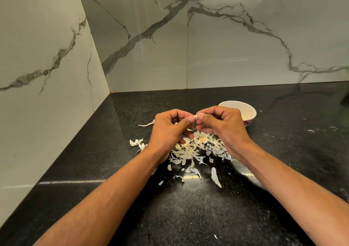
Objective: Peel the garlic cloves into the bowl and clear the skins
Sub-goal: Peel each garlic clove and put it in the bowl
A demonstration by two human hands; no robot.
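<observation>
Black counter (264, 151) runs into a marble-look wall corner. Bowl (245, 108) is the landmark, white, sitting toward the back. Just left of it both hands are up above the counter: left hand (168, 130) and right hand (222, 125) both pinching one clove (195, 116) between fingertips. Skins (196, 151) piled on the counter nearer than the bowl, under the hands.

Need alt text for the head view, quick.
Both hands, left hand and right hand, pinch one garlic clove above a pile of skins on a black counter. A white bowl sits behind the right hand.
</observation>
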